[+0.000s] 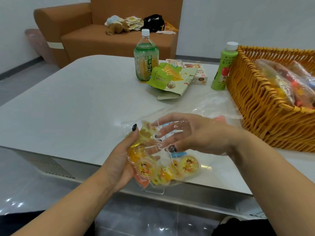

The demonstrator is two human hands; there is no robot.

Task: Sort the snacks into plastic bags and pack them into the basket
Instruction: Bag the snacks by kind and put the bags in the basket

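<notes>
A clear plastic bag (163,160) of yellow jelly cups (146,167) hangs over the tabletop's near edge; the wicker basket (255,103), holding filled bags, sits at the right edge.
</notes>
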